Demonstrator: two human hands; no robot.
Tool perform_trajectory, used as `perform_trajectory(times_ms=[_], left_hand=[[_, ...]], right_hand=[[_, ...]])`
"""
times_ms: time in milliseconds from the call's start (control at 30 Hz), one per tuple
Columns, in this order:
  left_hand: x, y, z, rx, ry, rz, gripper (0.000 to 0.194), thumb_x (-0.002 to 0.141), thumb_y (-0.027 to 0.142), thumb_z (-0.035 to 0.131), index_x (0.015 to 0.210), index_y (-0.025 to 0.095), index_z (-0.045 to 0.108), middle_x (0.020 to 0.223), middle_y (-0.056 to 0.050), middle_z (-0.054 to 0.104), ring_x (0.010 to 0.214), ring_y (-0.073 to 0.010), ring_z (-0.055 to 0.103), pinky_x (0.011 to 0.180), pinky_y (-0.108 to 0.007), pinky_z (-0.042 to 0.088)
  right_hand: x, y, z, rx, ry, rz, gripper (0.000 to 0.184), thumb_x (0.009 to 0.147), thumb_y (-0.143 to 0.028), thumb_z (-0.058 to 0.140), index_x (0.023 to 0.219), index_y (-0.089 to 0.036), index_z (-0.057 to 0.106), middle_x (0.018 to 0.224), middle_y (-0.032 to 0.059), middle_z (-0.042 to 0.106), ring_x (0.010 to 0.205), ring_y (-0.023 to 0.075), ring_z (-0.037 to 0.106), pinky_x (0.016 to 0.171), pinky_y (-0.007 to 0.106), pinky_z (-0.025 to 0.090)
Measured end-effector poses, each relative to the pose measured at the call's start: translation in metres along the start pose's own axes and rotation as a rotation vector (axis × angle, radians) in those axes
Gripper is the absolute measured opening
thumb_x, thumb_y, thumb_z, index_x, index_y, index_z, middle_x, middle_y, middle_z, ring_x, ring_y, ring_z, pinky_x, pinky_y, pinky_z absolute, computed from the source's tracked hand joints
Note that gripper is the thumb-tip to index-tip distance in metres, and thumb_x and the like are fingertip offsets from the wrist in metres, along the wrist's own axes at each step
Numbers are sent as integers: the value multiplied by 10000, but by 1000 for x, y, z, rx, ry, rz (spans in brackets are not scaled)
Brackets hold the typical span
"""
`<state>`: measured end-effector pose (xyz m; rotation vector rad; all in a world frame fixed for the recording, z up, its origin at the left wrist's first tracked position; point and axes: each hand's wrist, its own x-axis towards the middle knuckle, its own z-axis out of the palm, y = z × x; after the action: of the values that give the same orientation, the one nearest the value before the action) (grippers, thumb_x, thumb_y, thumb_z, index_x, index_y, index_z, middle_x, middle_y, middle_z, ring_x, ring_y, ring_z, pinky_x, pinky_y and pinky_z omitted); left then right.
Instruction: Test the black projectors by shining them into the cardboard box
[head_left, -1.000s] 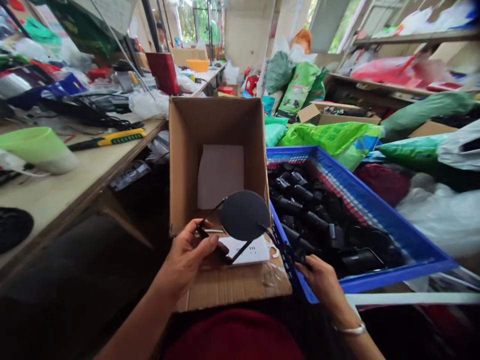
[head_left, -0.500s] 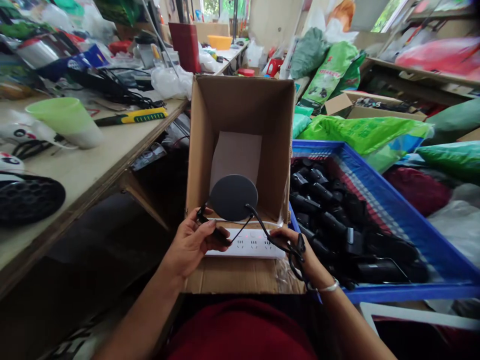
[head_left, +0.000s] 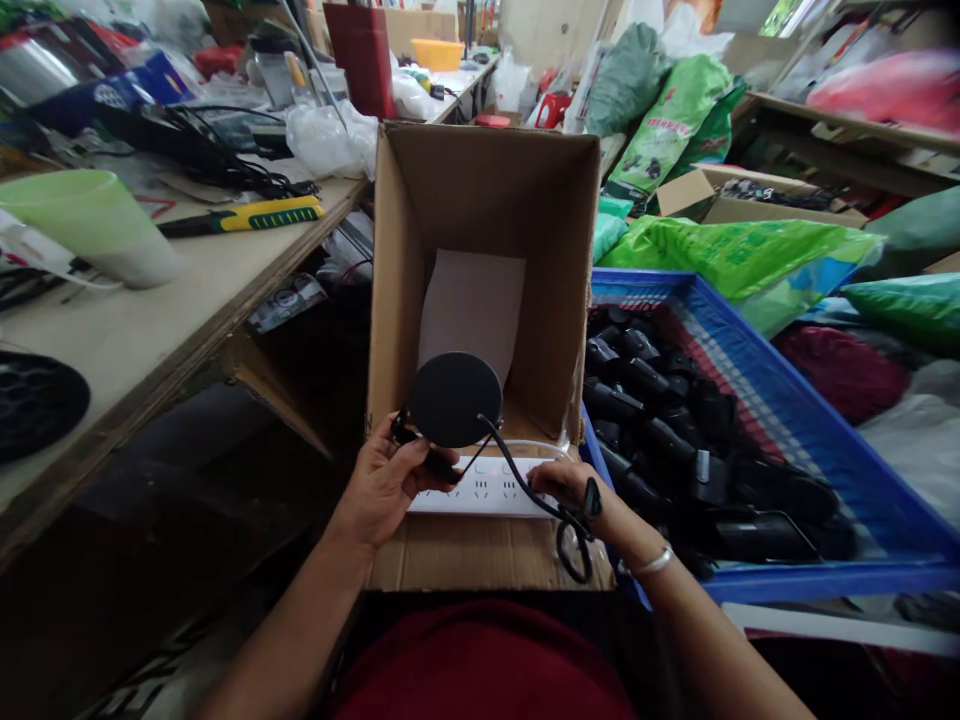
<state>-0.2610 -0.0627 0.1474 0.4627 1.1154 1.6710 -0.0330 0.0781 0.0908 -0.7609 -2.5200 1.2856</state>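
My left hand (head_left: pixel 386 485) is closed around the dark lower part of a black device with a flat round disc (head_left: pixel 456 400); its exact kind is unclear. From the disc a black cable (head_left: pixel 510 458) runs to my right hand (head_left: pixel 562 482), whose fingers are closed on it over the right end of a white power strip (head_left: pixel 484 488). Part of the cable hangs in a loop below that hand. What my right fingertips pinch is partly hidden. The strip lies across the front of an open cardboard box (head_left: pixel 487 185), and a white sheet (head_left: pixel 472 305) is inside it.
At right, a blue crate (head_left: pixel 795 375) holds several black devices (head_left: pixel 667 430). The worktable (head_left: pixel 172 325) at left bears a green-white cup (head_left: pixel 90 220), a yellow-black tool (head_left: pixel 274 214) and a black perforated disc (head_left: pixel 37 405). Green bags (head_left: pixel 735 250) lie behind the crate.
The black disc has shifted slightly left and tilted more toward me. My right hand has moved a little left over the power strip, and the cable loop now hangs lower.
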Motion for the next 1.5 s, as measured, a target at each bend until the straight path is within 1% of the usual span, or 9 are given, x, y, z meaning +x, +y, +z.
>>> perform_trajectory(times_ms=[167,267,367,567,667,767,1033,1367,1500], left_hand=[[14,-8,0,-61,3,74,320,705,233,718,938,202,502,718,22,693,596,-178,687,488,-272,566],[23,-10,0,-78,41,116,378,689,232,747,980,220,506,763,33,688,599,-177,690,486,-259,557],[27,-9,-1,-87,83,147,421,664,237,780,997,234,522,821,32,691,645,-185,697,524,-272,567],[31,-6,-6,-168,170,229,498,563,317,854,973,263,577,895,47,697,779,-161,679,709,-295,568],[31,-5,-7,-134,186,248,531,522,344,868,975,272,602,936,32,696,841,-174,667,728,-282,555],[29,-2,-3,-102,182,243,479,546,343,857,957,275,620,892,37,688,792,-151,660,715,-254,545],[15,4,13,-139,221,246,419,552,336,855,892,259,621,784,59,648,662,-89,614,659,-193,525],[17,1,-3,-98,130,257,416,582,344,839,930,272,623,814,42,654,660,-95,610,680,-212,520],[17,1,-2,-110,129,255,417,590,340,835,936,261,617,802,33,650,657,-99,608,663,-213,523]], right_hand=[[-4,0,10,12,95,19,215,847,-268,499,746,-184,670,736,44,673,711,190,618,672,311,496],[-9,-4,16,23,213,16,246,851,-268,457,839,-178,685,833,91,704,790,222,656,721,345,529],[-13,-1,21,92,339,73,243,800,-326,527,872,-179,706,851,112,718,807,255,675,721,370,555],[-12,32,38,141,463,136,219,756,-373,614,856,-221,737,863,108,745,804,271,702,652,317,578],[-11,48,50,98,501,149,207,760,-389,621,839,-243,745,832,91,751,774,270,708,614,301,576],[-11,55,59,104,544,140,223,774,-414,605,829,-248,743,821,80,747,775,263,704,661,312,575],[-13,46,57,109,540,177,298,790,-473,572,854,-238,743,868,104,742,818,276,693,709,337,564],[-11,41,52,110,516,164,311,763,-501,594,829,-237,745,811,94,735,766,261,687,748,349,556],[-11,38,50,148,502,190,323,764,-508,595,833,-228,741,848,104,730,821,273,679,772,365,551]])
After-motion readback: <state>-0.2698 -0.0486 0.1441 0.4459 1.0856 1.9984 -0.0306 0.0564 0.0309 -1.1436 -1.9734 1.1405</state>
